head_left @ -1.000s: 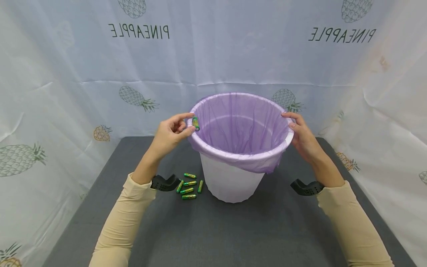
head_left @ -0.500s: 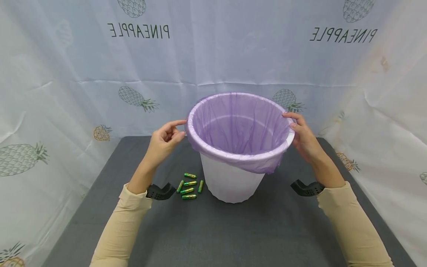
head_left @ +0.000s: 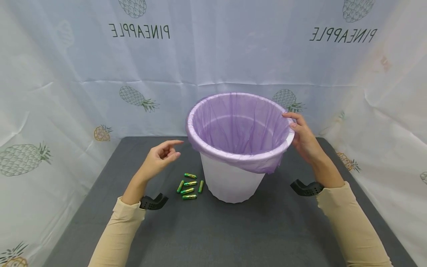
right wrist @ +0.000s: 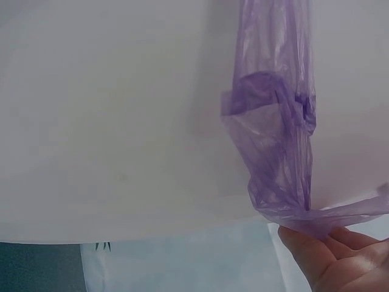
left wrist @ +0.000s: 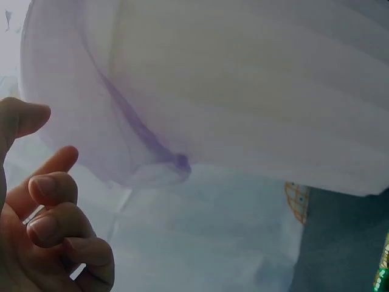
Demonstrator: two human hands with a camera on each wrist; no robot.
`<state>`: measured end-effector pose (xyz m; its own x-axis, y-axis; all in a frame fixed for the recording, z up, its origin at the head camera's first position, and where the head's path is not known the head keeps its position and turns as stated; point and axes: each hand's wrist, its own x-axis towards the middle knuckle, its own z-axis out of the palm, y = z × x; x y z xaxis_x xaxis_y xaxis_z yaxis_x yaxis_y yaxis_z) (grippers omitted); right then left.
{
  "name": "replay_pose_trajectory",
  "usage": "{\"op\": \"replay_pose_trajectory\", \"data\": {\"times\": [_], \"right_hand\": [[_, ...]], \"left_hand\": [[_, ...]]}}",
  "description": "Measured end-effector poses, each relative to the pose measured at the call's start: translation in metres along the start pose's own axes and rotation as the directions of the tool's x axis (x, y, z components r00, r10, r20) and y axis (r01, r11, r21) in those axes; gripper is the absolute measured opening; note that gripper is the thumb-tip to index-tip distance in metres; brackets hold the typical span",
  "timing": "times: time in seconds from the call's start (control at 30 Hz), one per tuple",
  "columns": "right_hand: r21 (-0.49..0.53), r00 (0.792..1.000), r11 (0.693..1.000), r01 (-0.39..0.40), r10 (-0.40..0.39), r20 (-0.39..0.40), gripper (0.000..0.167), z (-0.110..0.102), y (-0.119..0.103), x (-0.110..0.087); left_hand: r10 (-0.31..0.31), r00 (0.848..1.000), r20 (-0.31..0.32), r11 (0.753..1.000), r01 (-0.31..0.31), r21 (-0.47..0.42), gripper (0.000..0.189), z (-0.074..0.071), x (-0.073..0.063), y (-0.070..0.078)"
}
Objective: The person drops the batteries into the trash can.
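A white trash can (head_left: pixel 230 181) stands in the middle of the table, lined with a translucent purple trash bag (head_left: pixel 238 135) folded over its rim. At the can's right rim, my right hand (head_left: pixel 305 139) grips the edge and the bag. In the right wrist view, fingers (right wrist: pixel 310 252) sit beneath a hanging purple fold. My left hand (head_left: pixel 156 159) hovers left of the can, holding nothing, with the index finger extended and the others loosely bent. Several green batteries (head_left: pixel 189 191) lie below that hand, beside the can's base. The can's bottom inside is hidden.
The dark grey table (head_left: pixel 213 233) spreads around the can. White curtains (head_left: pixel 213 55) printed with pineapples hang behind and along both sides. A black camera mount (head_left: pixel 153 202) sits on the left wrist, and another mount (head_left: pixel 307 188) on the right.
A second ago my left hand pinched a battery at the can's left rim. That battery is out of sight now, and the hand has moved down and left. My right hand stays put.
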<state>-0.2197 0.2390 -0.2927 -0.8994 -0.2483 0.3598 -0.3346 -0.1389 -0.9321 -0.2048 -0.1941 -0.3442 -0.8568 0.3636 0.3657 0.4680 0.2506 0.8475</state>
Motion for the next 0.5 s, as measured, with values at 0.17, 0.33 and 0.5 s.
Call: {"op": "replay_pose_trajectory", "data": {"times": [0.17, 0.33, 0.5], "right_hand": [[0.001, 1.0, 1.0, 0.002, -0.002, -0.018, 0.024, 0.002, 0.001, -0.001], [-0.007, 1.0, 1.0, -0.007, 0.007, -0.021, 0.025, 0.003, 0.0, -0.002], [-0.015, 1.0, 1.0, -0.008, 0.007, -0.022, 0.025, 0.004, 0.0, -0.004]], "left_hand": [[-0.042, 0.998, 0.044, 0.999, 0.041, 0.02, 0.034, -0.002, -0.011, -0.014], [-0.047, 0.997, 0.06, 0.999, 0.046, 0.009, 0.033, -0.003, -0.023, -0.031], [-0.076, 0.994, 0.075, 0.997, 0.077, -0.001, 0.033, -0.002, -0.034, -0.048]]}}
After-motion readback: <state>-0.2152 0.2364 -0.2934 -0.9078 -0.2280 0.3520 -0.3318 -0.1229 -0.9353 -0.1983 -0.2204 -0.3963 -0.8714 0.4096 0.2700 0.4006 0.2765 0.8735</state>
